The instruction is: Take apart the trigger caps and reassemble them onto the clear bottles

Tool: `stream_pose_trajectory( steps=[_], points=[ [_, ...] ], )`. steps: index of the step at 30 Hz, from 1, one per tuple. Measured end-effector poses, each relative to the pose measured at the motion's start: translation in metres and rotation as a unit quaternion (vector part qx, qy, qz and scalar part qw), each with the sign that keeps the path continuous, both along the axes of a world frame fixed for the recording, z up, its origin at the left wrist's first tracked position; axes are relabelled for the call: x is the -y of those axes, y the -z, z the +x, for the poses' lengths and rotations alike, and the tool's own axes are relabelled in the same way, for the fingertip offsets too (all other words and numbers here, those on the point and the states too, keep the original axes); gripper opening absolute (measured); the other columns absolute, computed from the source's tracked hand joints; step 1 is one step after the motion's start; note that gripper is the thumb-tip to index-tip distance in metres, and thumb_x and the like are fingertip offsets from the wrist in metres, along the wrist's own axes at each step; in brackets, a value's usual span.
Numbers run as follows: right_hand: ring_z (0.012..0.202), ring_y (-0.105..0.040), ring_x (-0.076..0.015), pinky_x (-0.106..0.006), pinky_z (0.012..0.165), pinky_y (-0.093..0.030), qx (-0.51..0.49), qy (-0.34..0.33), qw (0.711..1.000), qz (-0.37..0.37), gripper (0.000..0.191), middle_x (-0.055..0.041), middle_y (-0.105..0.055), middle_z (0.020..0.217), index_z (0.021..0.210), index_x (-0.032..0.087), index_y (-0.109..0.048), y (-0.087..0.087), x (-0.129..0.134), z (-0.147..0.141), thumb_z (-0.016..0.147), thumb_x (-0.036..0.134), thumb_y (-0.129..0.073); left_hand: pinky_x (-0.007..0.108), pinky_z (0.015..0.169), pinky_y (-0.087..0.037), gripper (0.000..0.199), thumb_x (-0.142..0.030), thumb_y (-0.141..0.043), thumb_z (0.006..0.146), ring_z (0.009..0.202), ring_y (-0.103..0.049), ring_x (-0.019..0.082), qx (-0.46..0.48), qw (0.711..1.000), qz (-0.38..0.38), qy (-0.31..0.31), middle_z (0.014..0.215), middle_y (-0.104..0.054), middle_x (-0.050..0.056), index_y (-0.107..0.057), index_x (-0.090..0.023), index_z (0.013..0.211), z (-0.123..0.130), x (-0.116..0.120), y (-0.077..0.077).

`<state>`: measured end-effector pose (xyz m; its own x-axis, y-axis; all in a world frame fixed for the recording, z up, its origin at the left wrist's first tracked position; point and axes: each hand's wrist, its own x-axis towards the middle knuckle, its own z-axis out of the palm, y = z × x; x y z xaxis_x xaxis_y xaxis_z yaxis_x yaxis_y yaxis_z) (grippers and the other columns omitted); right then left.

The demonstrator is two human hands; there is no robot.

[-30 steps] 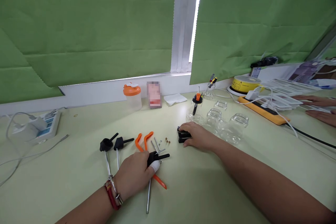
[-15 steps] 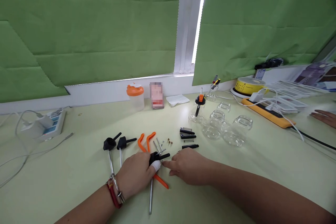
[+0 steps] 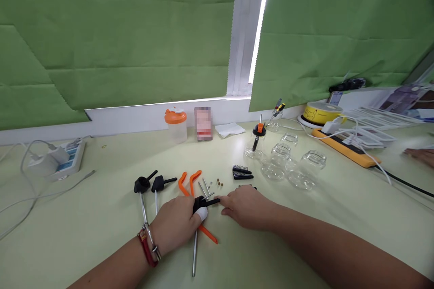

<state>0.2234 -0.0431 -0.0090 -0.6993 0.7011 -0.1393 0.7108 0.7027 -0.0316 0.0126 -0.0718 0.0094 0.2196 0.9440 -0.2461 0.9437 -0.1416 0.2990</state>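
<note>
My left hand [image 3: 179, 216], its thumb tip wrapped in white, grips a black plastic fitting [image 3: 200, 203] with a side arm pointing right. A long metal rod [image 3: 194, 253] shows below it. My right hand [image 3: 244, 205] is beside that arm, index finger stretched to its tip and thumb apart; whether anything small is under the finger cannot be made out. Orange curved handles [image 3: 195, 176] lie behind and under my left hand. Past my fingers are thin metal pins [image 3: 206, 186] and several small brown pieces [image 3: 219, 184]. Black tubes with springs [image 3: 242, 172] lie beyond my right hand, which partly covers another.
Two similar black fittings [image 3: 141, 184] with rods lie left. Several glass jars [image 3: 301, 171] stand right, near an assembled orange-black top [image 3: 259, 131]. Behind are an orange-lidded cup [image 3: 176, 126] and a box [image 3: 203, 124]. Power strips [image 3: 346, 146] sit either side. Another person's hand [image 3: 420, 156] is far right.
My right hand has shifted slightly up and away, its index finger moving from beneath the black arm to the arm's tip. It now covers more of the nearest black tube. My left hand stays put.
</note>
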Motion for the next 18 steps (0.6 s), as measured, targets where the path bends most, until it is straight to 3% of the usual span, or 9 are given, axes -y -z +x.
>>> stream_pose_trajectory(
  steps=[7,13,18],
  points=[
    [0.07,-0.064,-0.0218,-0.026,0.053,-0.031,-0.026,0.044,0.998,0.022,0.036,-0.007,-0.069,0.079,0.126,0.023,-0.049,0.0,-0.013,0.0,0.094,0.038,-0.04,0.032,0.055,-0.034,0.03,-0.046,-0.035,0.085,0.067,-0.058,0.025,-0.002,1.0,0.003,-0.001,0.074,-0.062,0.006,-0.045,-0.022,0.069,0.001,0.001,-0.001],
    [0.074,-0.061,-0.0183,-0.025,0.056,-0.032,-0.096,0.131,0.987,-0.017,0.015,-0.002,-0.068,0.08,0.084,0.022,-0.065,-0.026,-0.03,0.042,0.079,0.036,-0.063,0.032,0.055,-0.034,0.03,-0.045,-0.036,0.085,0.066,-0.059,0.025,0.013,1.0,-0.008,-0.001,0.073,-0.062,0.006,-0.044,-0.022,0.067,0.0,0.0,-0.003],
    [0.067,-0.057,-0.0163,-0.024,0.052,-0.029,-0.063,0.125,0.988,-0.063,0.018,0.0011,-0.065,0.073,0.073,0.022,-0.065,-0.023,-0.042,0.065,0.065,0.035,-0.075,0.032,0.053,-0.033,0.03,-0.044,-0.036,0.085,0.065,-0.058,0.025,0.022,1.0,-0.015,-0.001,0.071,-0.061,0.006,-0.042,-0.022,0.064,0.003,0.0,-0.005]
  ],
)
